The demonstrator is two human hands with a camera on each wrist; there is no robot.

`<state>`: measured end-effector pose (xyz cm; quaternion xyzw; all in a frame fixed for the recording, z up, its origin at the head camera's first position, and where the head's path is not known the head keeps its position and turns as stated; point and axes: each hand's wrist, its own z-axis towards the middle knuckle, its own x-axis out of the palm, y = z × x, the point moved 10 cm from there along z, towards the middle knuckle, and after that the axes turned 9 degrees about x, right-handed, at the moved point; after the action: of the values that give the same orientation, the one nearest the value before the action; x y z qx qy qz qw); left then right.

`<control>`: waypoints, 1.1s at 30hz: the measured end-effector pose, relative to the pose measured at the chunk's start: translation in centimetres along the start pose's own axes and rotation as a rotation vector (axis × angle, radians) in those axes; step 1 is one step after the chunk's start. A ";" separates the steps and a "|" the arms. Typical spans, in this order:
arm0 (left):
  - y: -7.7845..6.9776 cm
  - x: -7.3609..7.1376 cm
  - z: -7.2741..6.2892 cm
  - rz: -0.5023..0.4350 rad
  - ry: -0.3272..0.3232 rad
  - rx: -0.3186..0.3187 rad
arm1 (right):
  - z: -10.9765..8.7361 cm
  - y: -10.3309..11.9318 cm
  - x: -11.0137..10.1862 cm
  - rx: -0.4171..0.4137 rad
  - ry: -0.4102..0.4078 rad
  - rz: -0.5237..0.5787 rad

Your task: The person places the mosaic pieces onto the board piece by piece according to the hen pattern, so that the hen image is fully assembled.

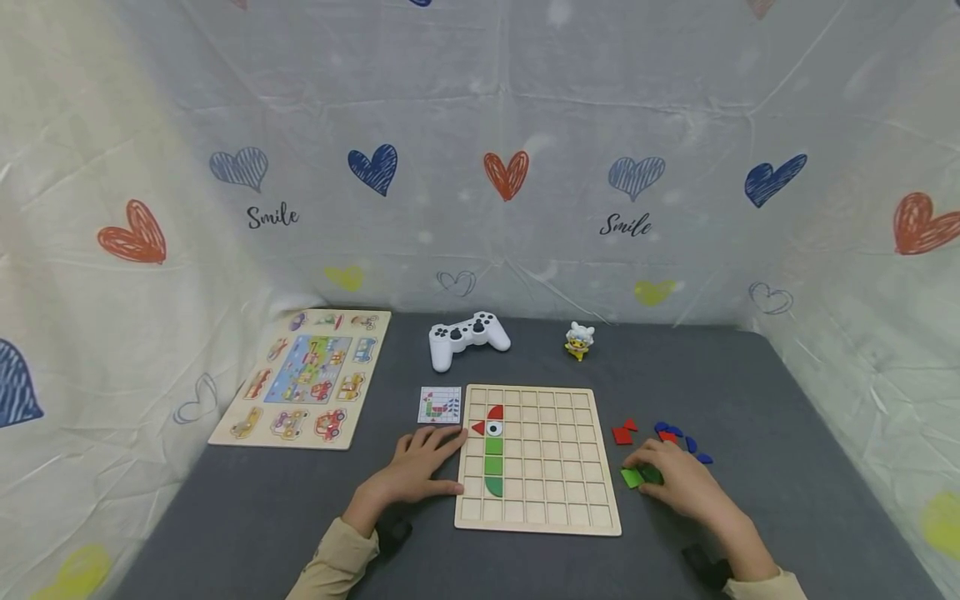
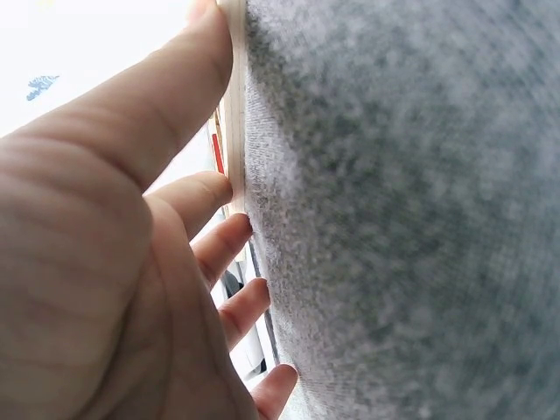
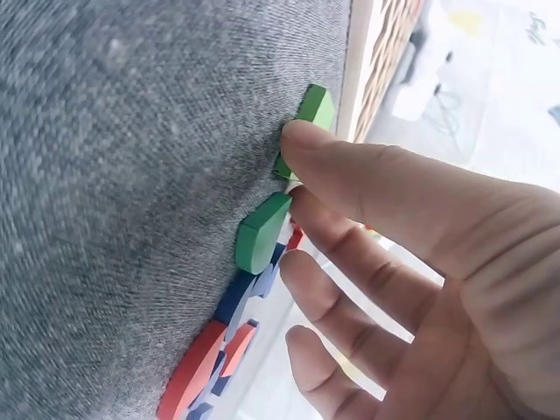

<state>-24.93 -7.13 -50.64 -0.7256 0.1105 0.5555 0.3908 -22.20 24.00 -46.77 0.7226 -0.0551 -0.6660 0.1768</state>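
A wooden grid board [image 1: 551, 458] lies on the dark table. In its left part are a red rounded piece [image 1: 496, 412], a red triangle [image 1: 478, 427], an eye tile [image 1: 494, 428], two green squares [image 1: 493, 465] and a green rounded piece [image 1: 494, 487]. My left hand [image 1: 412, 471] rests at the board's left edge, fingers spread, thumb and fingertips against it. Right of the board, my right hand [image 1: 681, 479] pinches a light green square [image 3: 319, 107] between thumb and index finger, low at the table. A dark green rounded piece [image 3: 262, 234] lies beside those fingers.
Beyond the right hand lie red pieces [image 1: 622, 436] and several blue pieces [image 1: 691, 444]. A pattern card [image 1: 439, 405] is left of the board. Behind are a white game controller [image 1: 468, 335] and a small figurine [image 1: 579, 341]. A vehicle puzzle [image 1: 307, 379] lies far left.
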 end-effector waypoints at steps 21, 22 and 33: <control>0.0 0.1 0.0 0.009 0.004 -0.008 | 0.3 0.9 -0.7 -0.020 -0.111 -0.037; 0.0 0.1 0.0 0.009 0.004 -0.008 | 0.3 1.2 -0.8 -0.029 -0.120 -0.035; 0.1 0.1 0.0 0.014 -0.003 0.001 | 0.8 3.6 -0.5 0.004 -0.110 0.035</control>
<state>-24.97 -7.13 -50.81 -0.7237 0.1154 0.5594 0.3874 -22.50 20.68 -45.15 0.6843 -0.0787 -0.7013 0.1838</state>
